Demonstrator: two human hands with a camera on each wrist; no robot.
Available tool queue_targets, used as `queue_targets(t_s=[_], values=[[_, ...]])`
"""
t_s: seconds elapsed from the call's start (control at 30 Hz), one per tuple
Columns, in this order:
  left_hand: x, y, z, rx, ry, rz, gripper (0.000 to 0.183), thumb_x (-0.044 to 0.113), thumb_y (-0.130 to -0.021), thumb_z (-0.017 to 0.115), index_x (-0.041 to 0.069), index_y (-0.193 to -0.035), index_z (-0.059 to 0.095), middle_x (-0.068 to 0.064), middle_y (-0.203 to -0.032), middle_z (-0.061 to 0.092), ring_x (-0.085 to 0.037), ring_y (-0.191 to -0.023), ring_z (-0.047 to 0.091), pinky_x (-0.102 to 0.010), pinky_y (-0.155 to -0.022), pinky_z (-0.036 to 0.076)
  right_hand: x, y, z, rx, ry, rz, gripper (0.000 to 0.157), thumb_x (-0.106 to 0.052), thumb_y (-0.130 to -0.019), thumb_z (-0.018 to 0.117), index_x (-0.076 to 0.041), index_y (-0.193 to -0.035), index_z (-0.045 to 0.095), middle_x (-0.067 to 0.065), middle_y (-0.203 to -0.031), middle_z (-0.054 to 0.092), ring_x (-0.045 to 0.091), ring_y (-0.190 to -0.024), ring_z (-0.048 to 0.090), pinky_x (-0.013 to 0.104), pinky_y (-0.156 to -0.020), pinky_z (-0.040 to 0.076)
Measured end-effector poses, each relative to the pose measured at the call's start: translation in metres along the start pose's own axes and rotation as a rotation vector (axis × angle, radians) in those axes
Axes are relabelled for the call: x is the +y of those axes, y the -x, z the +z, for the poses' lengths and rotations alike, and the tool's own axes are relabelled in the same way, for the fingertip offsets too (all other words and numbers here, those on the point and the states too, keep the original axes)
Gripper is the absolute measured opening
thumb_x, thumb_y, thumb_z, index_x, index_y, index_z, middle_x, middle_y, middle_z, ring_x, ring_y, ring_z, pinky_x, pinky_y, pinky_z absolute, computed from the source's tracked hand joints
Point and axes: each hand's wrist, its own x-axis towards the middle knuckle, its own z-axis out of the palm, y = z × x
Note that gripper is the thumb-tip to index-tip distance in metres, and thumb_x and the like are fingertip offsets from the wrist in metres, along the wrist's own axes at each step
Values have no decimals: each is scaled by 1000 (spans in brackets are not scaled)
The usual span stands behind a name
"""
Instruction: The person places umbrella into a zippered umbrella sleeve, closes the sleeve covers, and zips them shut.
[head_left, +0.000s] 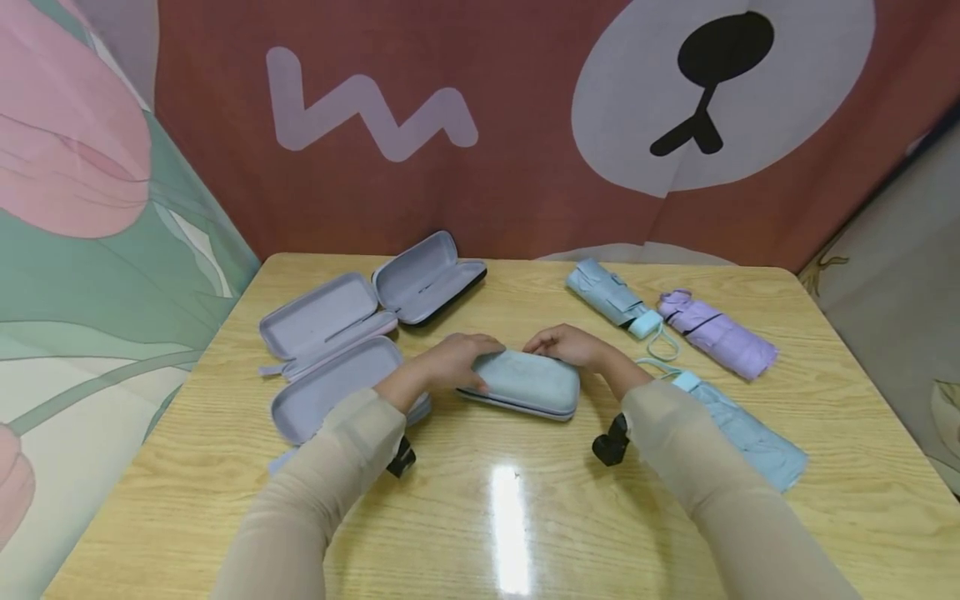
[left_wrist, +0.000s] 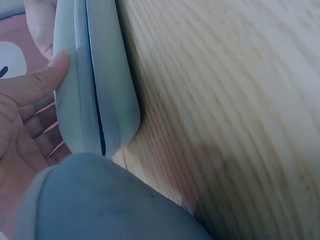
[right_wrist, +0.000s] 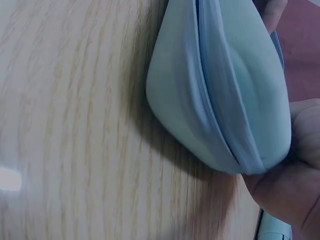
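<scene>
- Pale blue case (head_left: 525, 382) lies near the middle of the desk (head_left: 465, 517), between the left hand (head_left: 453, 362) and the right hand (head_left: 573, 346), lid down, a thin dark line along its seam.
- Left of it I see three others lying open, lined in grey: a near case (head_left: 330, 392), partly hidden by the left sleeve (head_left: 352, 454); a pink-edged case (head_left: 322, 312) beyond it; a black-backed case (head_left: 416, 271) farthest off.
- Over to the right, three folded umbrellas: a blue umbrella (head_left: 607, 292), a purple umbrella (head_left: 720, 337) beside it, and a nearer blue umbrella (head_left: 757, 433), partly behind the right sleeve (head_left: 690, 450).
- Behind, the wall cloth (head_left: 517, 67) bears a pale zigzag (head_left: 363, 92) and a black-nosed muzzle (head_left: 622, 100).
- Left hand grips the case's left end, thumb in front, fingers behind.
- Right hand sits at the far right corner, fingers bent; whether they pinch anything, I can't tell.
</scene>
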Motion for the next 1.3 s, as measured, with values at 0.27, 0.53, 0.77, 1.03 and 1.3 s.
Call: queue_targets(t_s=[0.27, 0.53, 0.77, 1.03, 1.3], values=[[-5, -2, 1, -6, 22, 17, 68, 25, -72, 70, 9, -131, 38, -5, -132, 36, -20, -119, 33, -34, -98, 23, 6, -1, -2, 22, 7, -21, 19, 4, -82, 49, 3, -94, 64, 7, -84, 63, 17, -77, 55, 28, -68, 44], [-2, -2, 2, -2, -19, 7, 70, 31, -73, 69, 9, -132, 37, -5, -132, 36, -19, -120, 32, -35, -98, 22, 8, 2, -1, 83, 62, -36, 13, 0, -82, 53, 0, -83, 66, 6, -83, 62, 18, -78, 53, 29, -69, 43], [-2, -2, 6, 34, -47, 28, 71, 35, -71, 69, 9, -130, 39, -3, -131, 38, -18, -120, 32, -33, -99, 22, 12, 5, 1, 128, 90, -45, 12, 0, -82, 53, -2, -79, 65, 4, -77, 62, 16, -74, 52, 29, -66, 42], [-2, -3, 10, 69, -91, 45, 70, 37, -72, 68, 10, -129, 40, -3, -130, 40, -18, -120, 32, -32, -99, 22, 14, 8, 2, 190, 143, -69, 14, 1, -81, 54, -4, -75, 66, 3, -75, 63, 15, -74, 55, 29, -67, 43], [-1, 1, 9, 70, -105, 52, 69, 37, -72, 68, 9, -129, 40, -4, -129, 40, -20, -120, 32, -32, -99, 22, 12, 11, 3, 200, 180, -53, 15, -1, -81, 55, -6, -73, 66, 1, -72, 63, 14, -71, 55, 30, -67, 44]])
